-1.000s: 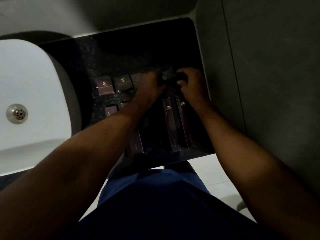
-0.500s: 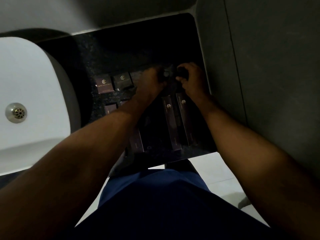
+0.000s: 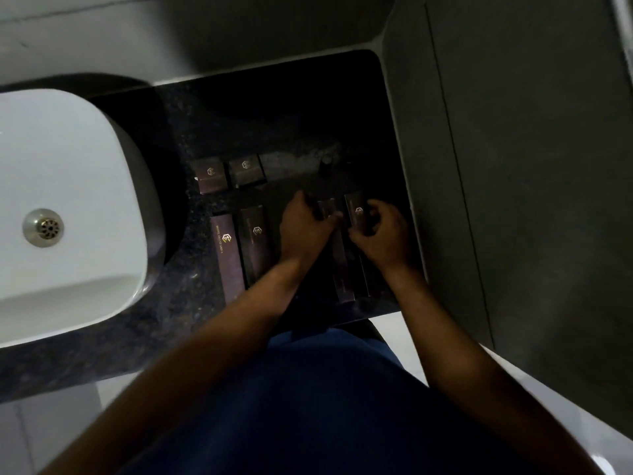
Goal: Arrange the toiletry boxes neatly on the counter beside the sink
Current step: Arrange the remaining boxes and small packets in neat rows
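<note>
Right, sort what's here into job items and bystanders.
Job: two small boxes, four long boxes, counter, left hand, right hand.
Bystanders: sink, its drain, wall.

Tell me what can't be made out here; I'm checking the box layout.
Head view only, dim:
- Long boxes under the left hand and right hand: count and alignment hidden.
- Print on the leftmost long box: too small.
- Dark items behind the hands: unidentifiable.
</note>
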